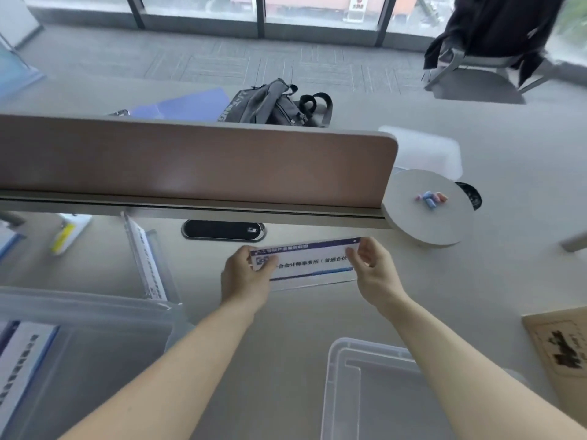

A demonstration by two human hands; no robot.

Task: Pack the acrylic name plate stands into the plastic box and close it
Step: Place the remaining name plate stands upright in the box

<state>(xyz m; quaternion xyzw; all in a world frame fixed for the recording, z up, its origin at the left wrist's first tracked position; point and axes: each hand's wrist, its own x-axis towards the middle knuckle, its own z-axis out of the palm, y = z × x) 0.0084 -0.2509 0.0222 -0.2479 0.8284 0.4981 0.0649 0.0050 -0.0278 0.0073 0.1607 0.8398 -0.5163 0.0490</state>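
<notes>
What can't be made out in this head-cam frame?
- Name plate stand, head view: both ends covered by the left hand and right hand; print blurred, only partly readable.
- Plastic box: cut by the left and bottom edges; how many stands are inside is unclear.
- Clear lid: cut by the bottom edge.
- Small coloured items on the round table: too small to identify.

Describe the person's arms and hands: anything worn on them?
Both forearms are bare as far as the frame shows, with no sleeves in view. The left hand and right hand carry no gloves, and no watch, bracelet or ring is visible.
</notes>
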